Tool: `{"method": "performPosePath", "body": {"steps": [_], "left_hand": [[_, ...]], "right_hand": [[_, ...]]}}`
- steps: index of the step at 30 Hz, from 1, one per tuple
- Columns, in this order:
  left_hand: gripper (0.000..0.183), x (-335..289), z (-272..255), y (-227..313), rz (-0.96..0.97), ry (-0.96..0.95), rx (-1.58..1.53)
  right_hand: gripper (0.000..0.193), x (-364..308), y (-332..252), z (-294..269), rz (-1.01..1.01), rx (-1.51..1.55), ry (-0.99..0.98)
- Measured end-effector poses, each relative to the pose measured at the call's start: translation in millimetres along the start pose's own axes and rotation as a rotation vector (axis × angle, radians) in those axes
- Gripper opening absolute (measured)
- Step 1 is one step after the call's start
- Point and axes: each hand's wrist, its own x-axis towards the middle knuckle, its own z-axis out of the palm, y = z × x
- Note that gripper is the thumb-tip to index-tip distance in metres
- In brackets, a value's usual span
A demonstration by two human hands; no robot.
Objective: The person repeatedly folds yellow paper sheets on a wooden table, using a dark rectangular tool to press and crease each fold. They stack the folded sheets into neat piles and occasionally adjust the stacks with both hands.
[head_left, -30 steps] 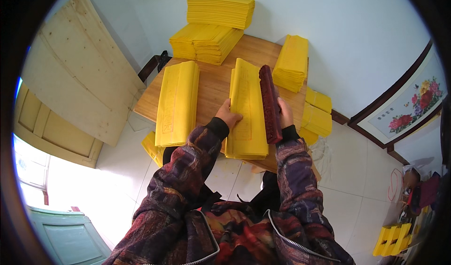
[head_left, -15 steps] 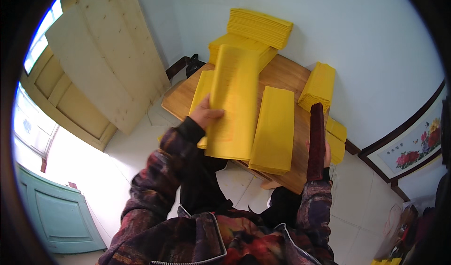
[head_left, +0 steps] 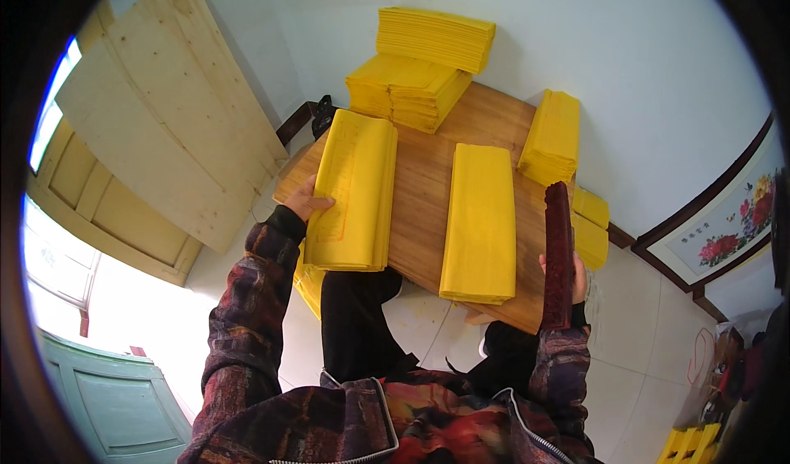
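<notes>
My left hand (head_left: 309, 199) is closed on the left edge of a folded yellow paper (head_left: 362, 159), its thumb on top. This paper lies on a stack at the near left of the wooden table (head_left: 421, 184); orange-red print shows on its face. In my right hand (head_left: 579, 278) is a long dark red wooden bar (head_left: 559, 258), upright, with a carved edge. The bar hides most of the fingers. Between my hands lies another folded yellow paper stack (head_left: 480, 225).
Yellow paper bundles (head_left: 411, 89) are piled at the table's back, against the wall. Another bundle (head_left: 551, 135) sits at the right edge, with more yellow paper (head_left: 591, 237) below it. Wooden boards (head_left: 164, 110) lean at left. A framed flower picture (head_left: 716, 217) stands at right.
My left hand has moved left and slightly down with the folded yellow paper, away from the middle stack. The bar in my right hand has stayed nearly in place.
</notes>
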Motion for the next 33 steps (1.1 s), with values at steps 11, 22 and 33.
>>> {"method": "performPosePath", "body": {"steps": [11,22,33], "left_hand": [[0.052,1.5,1.1,4.8,0.099,0.171,0.757],[0.042,-86.9,108.9,26.0,0.541,0.238,0.702],[0.068,-92.7,242.0,-57.4,0.519,0.026,0.889]], "right_hand": [[0.03,12.8,-21.9,19.0,-0.076,-0.324,-0.118],[0.029,57.3,-22.2,100.3,-0.152,-0.838,-0.173],[0.028,67.6,7.6,147.9,-0.317,-1.7,-0.09]]}}
